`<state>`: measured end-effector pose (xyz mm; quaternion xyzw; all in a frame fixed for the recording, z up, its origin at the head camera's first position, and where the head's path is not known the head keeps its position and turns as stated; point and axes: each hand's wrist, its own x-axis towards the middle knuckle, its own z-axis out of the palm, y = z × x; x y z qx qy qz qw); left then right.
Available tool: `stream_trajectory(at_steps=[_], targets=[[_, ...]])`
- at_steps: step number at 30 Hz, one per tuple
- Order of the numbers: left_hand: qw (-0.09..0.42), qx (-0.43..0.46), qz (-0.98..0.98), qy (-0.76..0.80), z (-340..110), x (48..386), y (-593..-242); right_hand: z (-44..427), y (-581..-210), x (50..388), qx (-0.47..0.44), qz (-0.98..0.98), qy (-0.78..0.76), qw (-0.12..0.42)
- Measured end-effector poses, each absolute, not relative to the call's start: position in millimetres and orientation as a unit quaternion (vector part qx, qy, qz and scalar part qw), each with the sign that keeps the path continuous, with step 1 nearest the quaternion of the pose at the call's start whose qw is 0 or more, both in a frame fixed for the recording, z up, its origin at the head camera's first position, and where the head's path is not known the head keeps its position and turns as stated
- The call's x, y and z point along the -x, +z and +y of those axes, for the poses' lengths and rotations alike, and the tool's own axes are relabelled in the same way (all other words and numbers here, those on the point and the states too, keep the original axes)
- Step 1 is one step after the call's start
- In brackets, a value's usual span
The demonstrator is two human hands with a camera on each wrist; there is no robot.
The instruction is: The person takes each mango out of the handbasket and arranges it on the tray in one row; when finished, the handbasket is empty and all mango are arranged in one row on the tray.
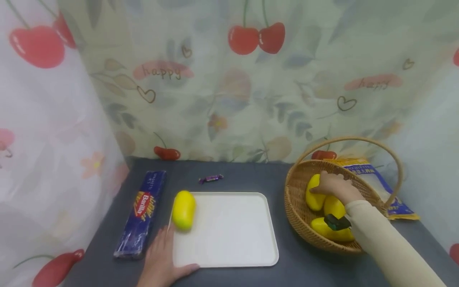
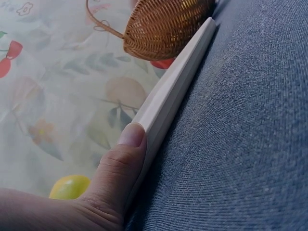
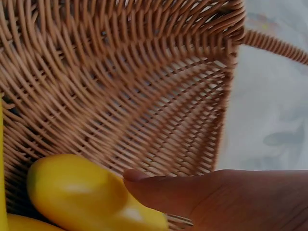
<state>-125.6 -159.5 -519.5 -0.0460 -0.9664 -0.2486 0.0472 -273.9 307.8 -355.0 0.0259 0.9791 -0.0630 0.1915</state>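
Note:
A white rectangular tray [image 1: 229,231] lies on the dark table. My left hand [image 1: 159,255] rests at its near left corner, fingers straight along the left side and thumb [image 2: 130,149] against the front edge. One yellow mango [image 1: 184,210] with a greenish end sits at the tray's left side. Inside the wicker basket [image 1: 297,211] on the right lie several yellow mangoes [image 1: 331,231]. My right hand [image 1: 337,186] reaches in and grips the farthest mango [image 3: 82,192], its thumb pressed on the skin; the other fingers are partly hidden.
A blue Barilla spaghetti pack [image 1: 141,215] lies left of the tray. Behind the tray is a small purple wrapped candy [image 1: 210,179]. A blue and yellow bag [image 1: 398,207] lies behind the basket, whose tall handle [image 1: 358,139] arches over it. Patterned curtains [image 1: 222,91] surround the table.

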Motion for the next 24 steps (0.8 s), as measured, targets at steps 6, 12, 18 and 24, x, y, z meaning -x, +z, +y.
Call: stream_trajectory(at_steps=[6,12,18,24], targets=[[0.034,0.040,-0.966,-0.252,-160,128,-520,313,-365,277,-0.021,0.982,-0.054,0.179],[0.021,0.032,-0.968,-0.249,-160,127,-519,308,-368,278,0.003,0.986,-0.061,0.153],[0.020,0.032,-0.969,-0.244,-160,128,-520,303,-368,276,0.029,0.989,-0.050,0.137],[0.022,0.033,-0.969,-0.244,-160,127,-518,305,-369,278,0.031,0.988,-0.051,0.142]])
